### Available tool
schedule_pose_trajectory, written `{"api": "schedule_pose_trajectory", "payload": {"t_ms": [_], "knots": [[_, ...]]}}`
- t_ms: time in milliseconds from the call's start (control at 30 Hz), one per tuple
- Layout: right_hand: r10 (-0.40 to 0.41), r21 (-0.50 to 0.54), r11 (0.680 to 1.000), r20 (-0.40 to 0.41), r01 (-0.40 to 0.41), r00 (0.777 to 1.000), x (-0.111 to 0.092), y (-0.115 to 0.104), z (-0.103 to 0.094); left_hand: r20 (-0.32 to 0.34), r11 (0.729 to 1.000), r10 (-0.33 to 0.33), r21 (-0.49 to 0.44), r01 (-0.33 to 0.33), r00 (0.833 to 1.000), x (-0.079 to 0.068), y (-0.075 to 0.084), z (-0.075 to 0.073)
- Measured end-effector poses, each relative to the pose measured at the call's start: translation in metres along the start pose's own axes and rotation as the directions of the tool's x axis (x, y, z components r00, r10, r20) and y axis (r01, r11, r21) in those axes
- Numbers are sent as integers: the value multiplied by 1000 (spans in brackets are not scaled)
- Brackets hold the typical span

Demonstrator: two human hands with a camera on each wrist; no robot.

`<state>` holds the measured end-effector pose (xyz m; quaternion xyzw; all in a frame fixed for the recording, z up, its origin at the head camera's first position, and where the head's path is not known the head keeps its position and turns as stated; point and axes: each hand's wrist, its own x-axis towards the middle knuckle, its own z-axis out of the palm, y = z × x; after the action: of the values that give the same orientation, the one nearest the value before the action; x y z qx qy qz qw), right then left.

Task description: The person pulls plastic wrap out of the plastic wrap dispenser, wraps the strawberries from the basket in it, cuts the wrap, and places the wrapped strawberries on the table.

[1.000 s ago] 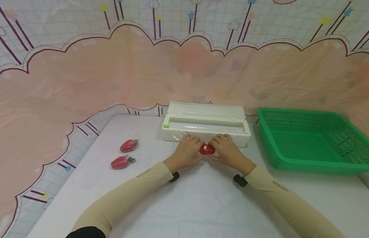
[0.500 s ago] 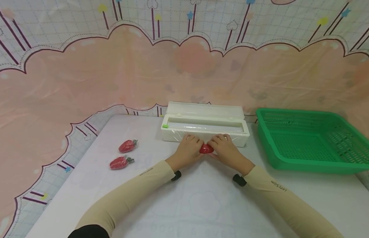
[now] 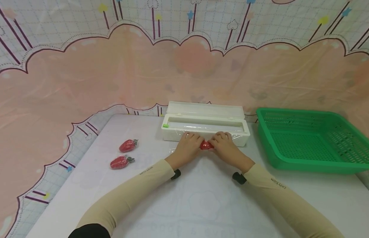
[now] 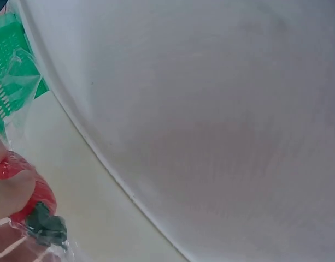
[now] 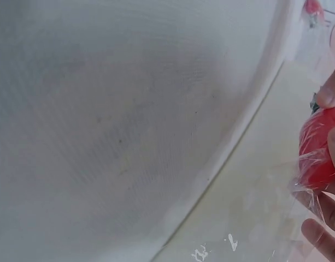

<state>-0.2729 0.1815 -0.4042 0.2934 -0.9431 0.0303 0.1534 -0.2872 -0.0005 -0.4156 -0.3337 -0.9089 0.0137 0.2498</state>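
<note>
Both hands hold one red strawberry (image 3: 206,145) between them, close in front of the white box. My left hand (image 3: 188,147) curls its fingers at the left side of the fruit, my right hand (image 3: 226,147) at the right side. In the left wrist view the strawberry (image 4: 42,191) shows its dark green leafy cap, with a thumb across the red part. Clear cling film (image 4: 22,93) stretches away from it. Seen from the right wrist, film (image 5: 306,183) lies crinkled round the strawberry (image 5: 315,144), with fingers and thumb about it. The palms are hidden in the head view.
Behind the hands stands a white cling film dispenser box (image 3: 172,135), lid up, film roll inside. Two film-wrapped strawberries, an upper one (image 3: 128,145) and a lower one (image 3: 121,162), lie at left. A green plastic basket (image 3: 315,166) stands at right on the white table (image 3: 184,205).
Both hands have shifted slightly away from the body with the strawberry, which has turned a little between the fingers. A bit of film now shows left of the left hand.
</note>
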Motion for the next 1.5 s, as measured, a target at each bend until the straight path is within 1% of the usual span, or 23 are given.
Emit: {"api": "schedule_pose_trajectory", "payload": {"t_ms": [100,200,333,467,567,700,833,1000,1100,1300,1400,1500], "knots": [[3,14,1000,11,-3,1000,1,2,1,0,1000,15,-11,-14,1000,1,-2,0],[-2,21,1000,7,2,1000,2,3,3,12,998,31,-57,-30,999,2,-5,1],[-33,5,999,-12,33,999,3,4,5,68,993,59,-106,-52,996,4,-9,4],[-77,-35,996,-13,77,997,6,6,7,132,993,108,-60,-101,985,8,-10,7],[-98,-87,991,8,98,995,9,7,9,167,991,130,-14,-130,977,11,-9,8],[-123,-162,979,20,124,992,12,6,11,229,993,117,-1,-120,966,15,-7,7],[-140,-204,969,17,141,990,15,6,12,263,994,107,-26,-104,959,17,-7,7],[-131,-227,964,44,138,990,19,6,16,273,991,113,-96,-90,955,16,-9,6],[-119,-235,964,57,129,991,20,6,19,278,991,114,-105,-88,954,15,-10,7],[-101,-273,955,76,118,992,18,4,18,273,989,131,-109,-104,953,13,-14,8],[-105,-288,949,86,126,991,14,5,17,257,986,140,-121,-111,956,11,-15,8],[-115,-294,946,88,136,989,11,6,16,223,984,148,-135,-120,963,8,-17,9]]}}
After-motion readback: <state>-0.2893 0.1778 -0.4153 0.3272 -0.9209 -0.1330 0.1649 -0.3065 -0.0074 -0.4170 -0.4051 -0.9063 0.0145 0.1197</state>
